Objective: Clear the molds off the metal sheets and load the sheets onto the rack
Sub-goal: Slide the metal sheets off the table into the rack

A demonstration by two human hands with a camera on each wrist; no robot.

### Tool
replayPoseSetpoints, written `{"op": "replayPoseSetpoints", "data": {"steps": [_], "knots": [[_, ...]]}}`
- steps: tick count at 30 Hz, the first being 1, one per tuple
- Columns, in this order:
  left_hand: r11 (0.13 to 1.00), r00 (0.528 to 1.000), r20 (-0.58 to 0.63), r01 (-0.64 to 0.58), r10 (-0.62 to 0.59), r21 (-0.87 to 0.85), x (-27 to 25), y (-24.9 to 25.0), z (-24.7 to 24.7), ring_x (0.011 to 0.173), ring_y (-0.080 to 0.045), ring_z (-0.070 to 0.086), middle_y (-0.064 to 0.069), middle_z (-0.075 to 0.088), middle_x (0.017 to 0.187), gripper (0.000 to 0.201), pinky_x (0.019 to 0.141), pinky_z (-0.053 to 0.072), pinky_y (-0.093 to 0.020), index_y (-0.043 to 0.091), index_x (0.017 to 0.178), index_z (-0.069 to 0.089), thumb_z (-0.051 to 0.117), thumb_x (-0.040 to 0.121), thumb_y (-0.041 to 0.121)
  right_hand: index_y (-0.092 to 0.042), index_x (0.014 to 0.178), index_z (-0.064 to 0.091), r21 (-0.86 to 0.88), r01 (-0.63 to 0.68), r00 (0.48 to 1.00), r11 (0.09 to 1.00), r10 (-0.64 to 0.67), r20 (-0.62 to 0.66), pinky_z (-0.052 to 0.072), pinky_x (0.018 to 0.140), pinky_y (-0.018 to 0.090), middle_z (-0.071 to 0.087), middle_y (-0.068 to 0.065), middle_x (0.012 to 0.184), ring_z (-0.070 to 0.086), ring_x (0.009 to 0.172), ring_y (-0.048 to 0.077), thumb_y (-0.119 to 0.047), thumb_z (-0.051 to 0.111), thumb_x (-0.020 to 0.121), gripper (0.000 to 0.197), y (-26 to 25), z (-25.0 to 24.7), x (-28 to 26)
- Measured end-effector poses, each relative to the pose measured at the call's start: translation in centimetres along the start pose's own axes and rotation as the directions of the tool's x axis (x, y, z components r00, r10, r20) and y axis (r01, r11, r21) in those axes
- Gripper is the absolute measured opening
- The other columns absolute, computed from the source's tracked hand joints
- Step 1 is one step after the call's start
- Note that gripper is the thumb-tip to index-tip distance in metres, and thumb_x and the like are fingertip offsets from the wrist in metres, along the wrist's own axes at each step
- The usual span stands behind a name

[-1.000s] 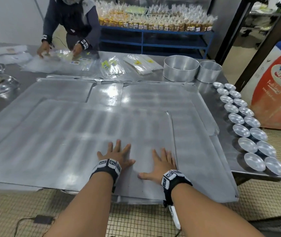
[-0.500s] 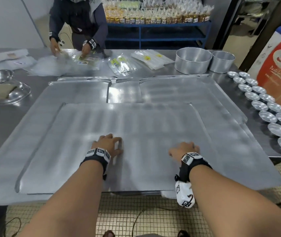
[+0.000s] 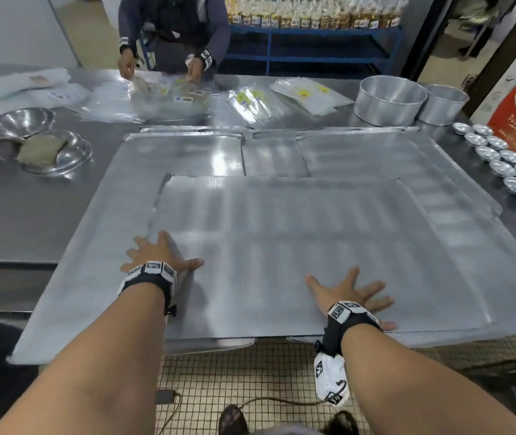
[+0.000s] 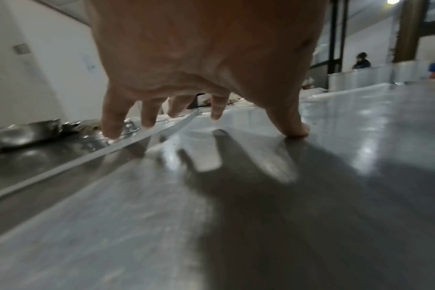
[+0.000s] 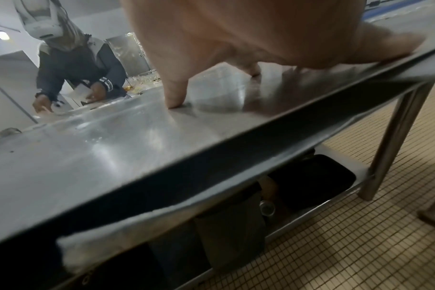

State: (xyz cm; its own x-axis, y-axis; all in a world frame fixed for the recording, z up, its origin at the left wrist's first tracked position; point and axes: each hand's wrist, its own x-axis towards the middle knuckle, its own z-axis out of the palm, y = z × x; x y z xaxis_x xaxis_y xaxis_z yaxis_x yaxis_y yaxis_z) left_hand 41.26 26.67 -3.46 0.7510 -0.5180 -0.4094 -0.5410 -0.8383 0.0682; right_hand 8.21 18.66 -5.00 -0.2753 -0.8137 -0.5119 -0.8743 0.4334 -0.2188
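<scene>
A large bare metal sheet (image 3: pixel 282 246) lies on top of other overlapping sheets (image 3: pixel 181 155) on the steel table, its near edge overhanging the table front. My left hand (image 3: pixel 158 255) lies flat with fingers spread at the sheet's left edge; in the left wrist view the thumb (image 4: pixel 293 127) touches the metal. My right hand (image 3: pixel 349 293) presses flat, fingers splayed, near the front right corner; a fingertip (image 5: pixel 174 100) bears on the sheet. Small round molds (image 3: pixel 501 161) stand in rows on the table at the right, off the sheets.
Across the table another person (image 3: pixel 172 32) handles plastic bags (image 3: pixel 250 105). Two round pans (image 3: pixel 390 100) stand at the back right and steel bowls (image 3: pixel 52 152) at the left. A blue shelf (image 3: pixel 313 36) of packed goods is behind. Tiled floor (image 3: pixel 250 372) lies below.
My hands have moved apart; the fingers, curled half a second ago, are spread flat again. The top sheet has slid to the right across the stack.
</scene>
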Motion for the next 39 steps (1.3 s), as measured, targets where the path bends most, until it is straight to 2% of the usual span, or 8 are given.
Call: {"op": "replayPoseSetpoints", "data": {"steps": [2,7,13,24,30,35,37,39], "knots": [[0.996,0.998,0.046,0.044,-0.041,-0.081,0.8,-0.5,-0.1,0.121,-0.043,0.043,-0.015,0.045,0.127,0.118,0.092,0.044,-0.058,0.022,0.128,0.041,0.080,0.033,0.079,-0.043,0.155,-0.005,-0.013,0.004,1.000,1.000,-0.003,0.022,-0.010,0.108,0.076,-0.029,0.009,0.161,-0.027,0.146,0.041,-0.090,0.054,0.058,0.123,-0.1,-0.2,-0.1],[0.958,0.990,0.029,0.139,-0.136,-0.253,0.1,-1.0,-0.2,0.124,-0.043,0.039,-0.016,0.036,0.131,0.123,0.096,0.043,-0.057,0.018,0.134,0.032,0.092,0.036,0.061,-0.045,0.153,0.004,-0.047,0.018,1.000,0.999,-0.017,0.022,-0.002,0.109,0.076,-0.017,0.006,0.164,-0.019,0.148,0.042,-0.089,0.059,0.054,0.122,-0.7,-1.6,0.8],[0.942,0.975,0.028,0.222,-0.222,-0.253,-1.5,-0.5,-0.4,0.136,-0.039,0.035,-0.018,0.030,0.147,0.148,0.109,0.037,-0.050,0.007,0.151,0.013,0.089,0.038,0.066,-0.044,0.152,0.012,-0.112,0.081,0.996,0.990,-0.074,0.058,0.013,0.112,0.070,-0.003,0.006,0.164,-0.002,0.146,0.046,-0.090,0.059,0.045,0.125,-1.4,-4.3,2.9],[0.880,0.916,0.079,0.400,-0.394,-0.256,-8.6,-0.7,3.7,0.128,-0.038,0.045,-0.020,0.039,0.137,0.159,0.101,0.046,-0.049,0.001,0.147,0.019,0.085,0.023,0.075,-0.043,0.147,0.021,-0.164,0.174,0.981,0.971,-0.156,0.116,0.024,0.112,0.062,0.006,0.010,0.158,0.005,0.142,0.052,-0.087,0.065,0.047,0.118,0.6,-6.9,5.2],[0.898,0.902,-0.006,0.430,-0.432,-0.091,-14.0,0.7,4.9,0.110,-0.027,0.051,-0.009,0.052,0.113,0.132,0.083,0.043,-0.037,0.006,0.127,0.047,0.069,0.028,0.091,-0.044,0.146,0.022,-0.199,0.256,0.963,0.946,-0.231,0.138,0.027,0.111,0.061,0.008,0.007,0.156,0.008,0.140,0.049,-0.086,0.065,0.047,0.116,2.5,-7.9,6.5],[0.899,0.900,-0.006,0.435,-0.436,-0.047,-16.8,1.5,5.9,0.110,-0.026,0.052,-0.009,0.054,0.112,0.123,0.093,0.047,-0.036,0.008,0.124,0.054,0.062,0.037,0.094,-0.040,0.139,0.031,-0.224,0.284,0.957,0.932,-0.261,0.127,0.031,0.106,0.056,0.018,0.009,0.145,0.018,0.133,0.047,-0.081,0.066,0.049,0.105,3.7,-8.5,7.3],[0.895,0.896,-0.003,0.442,-0.443,-0.056,-17.9,1.8,6.6,0.115,-0.029,0.053,-0.012,0.053,0.118,0.133,0.097,0.047,-0.039,0.005,0.133,0.048,0.059,0.036,0.096,-0.038,0.139,0.031,-0.234,0.297,0.953,0.926,-0.274,0.126,0.031,0.104,0.056,0.019,0.009,0.145,0.019,0.133,0.047,-0.079,0.067,0.053,0.102,4.1,-8.8,7.7],[0.864,0.870,0.021,0.491,-0.492,-0.110,-19.0,2.3,7.3,0.130,-0.037,0.045,-0.023,0.043,0.140,0.148,0.104,0.044,-0.045,-0.001,0.149,0.022,0.066,0.042,0.090,-0.039,0.141,0.030,-0.242,0.320,0.946,0.916,-0.296,0.133,0.028,0.107,0.057,0.017,0.009,0.149,0.016,0.136,0.048,-0.079,0.067,0.055,0.102,4.3,-8.9,8.2]]}}
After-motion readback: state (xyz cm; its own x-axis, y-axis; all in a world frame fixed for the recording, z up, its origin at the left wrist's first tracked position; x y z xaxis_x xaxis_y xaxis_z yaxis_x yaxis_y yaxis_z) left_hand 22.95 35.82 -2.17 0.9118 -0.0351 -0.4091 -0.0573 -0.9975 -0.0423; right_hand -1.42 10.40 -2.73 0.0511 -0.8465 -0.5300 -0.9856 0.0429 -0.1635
